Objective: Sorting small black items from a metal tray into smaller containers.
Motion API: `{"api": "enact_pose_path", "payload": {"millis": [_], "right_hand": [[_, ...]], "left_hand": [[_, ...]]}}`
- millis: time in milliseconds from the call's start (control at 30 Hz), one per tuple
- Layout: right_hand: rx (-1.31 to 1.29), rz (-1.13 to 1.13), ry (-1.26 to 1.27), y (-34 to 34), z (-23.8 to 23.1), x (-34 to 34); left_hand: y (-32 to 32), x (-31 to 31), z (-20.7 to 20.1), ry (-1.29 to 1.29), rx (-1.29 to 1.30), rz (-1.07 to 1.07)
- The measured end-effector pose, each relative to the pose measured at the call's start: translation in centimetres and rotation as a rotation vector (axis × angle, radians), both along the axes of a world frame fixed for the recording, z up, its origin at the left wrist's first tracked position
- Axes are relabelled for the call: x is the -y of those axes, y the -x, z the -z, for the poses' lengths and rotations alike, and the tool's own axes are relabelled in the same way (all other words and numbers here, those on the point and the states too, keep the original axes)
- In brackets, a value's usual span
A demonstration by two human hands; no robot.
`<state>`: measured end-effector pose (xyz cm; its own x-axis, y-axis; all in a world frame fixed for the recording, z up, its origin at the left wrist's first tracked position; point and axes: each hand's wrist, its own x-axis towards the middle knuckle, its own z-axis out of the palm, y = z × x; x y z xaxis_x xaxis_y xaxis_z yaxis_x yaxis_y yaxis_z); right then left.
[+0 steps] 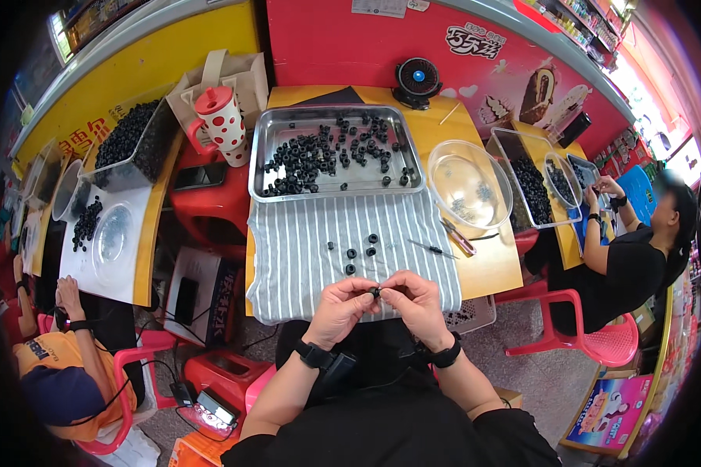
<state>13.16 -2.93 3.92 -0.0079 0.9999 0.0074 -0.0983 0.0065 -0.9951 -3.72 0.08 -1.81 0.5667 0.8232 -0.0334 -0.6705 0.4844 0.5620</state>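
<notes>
Could nudge 1 of the 5 loose black rings [351, 254], slightly below frame centre on the striped cloth [280, 257], through a careless sweep of the left hand [339, 311], and so send it rolling off the near edge of the counter [487, 272]. Could lose the small dark piece [376, 292], at lower centre of the frame, through a loosened grip or an uneven twist. Could brush the thin pointed tool [432, 248], right of centre, by reaching blindly with the right hand [417, 303].

Angles the left forearm [279, 391] inward from lower left of the frame, pinching the piece between thumb and fingertips. Angles the right forearm [473, 381] inward from lower right, pinching the same piece from its other side.
</notes>
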Motion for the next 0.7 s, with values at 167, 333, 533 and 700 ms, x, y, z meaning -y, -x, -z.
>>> {"api": "enact_pose_path", "payload": {"millis": [167,333,533,700], "right_hand": [[-0.035,-0.034,0.051,-0.4,-0.2,0.0],[-0.072,-0.061,0.031,-0.5,-0.1,0.0],[-0.020,-0.105,-0.015,-0.8,-0.3,-0.2],[-0.069,-0.152,0.089,-1.2,0.4,-0.5]], "left_hand": [[0.0,0.0,0.1,0.007,-0.003,-0.001],[-0.1,0.1,-0.1,0.019,0.013,-0.007],[0.0,0.0,0.0,-0.016,0.023,0.007],[0.1,0.0,0.2,-0.021,-0.016,0.017]]}}
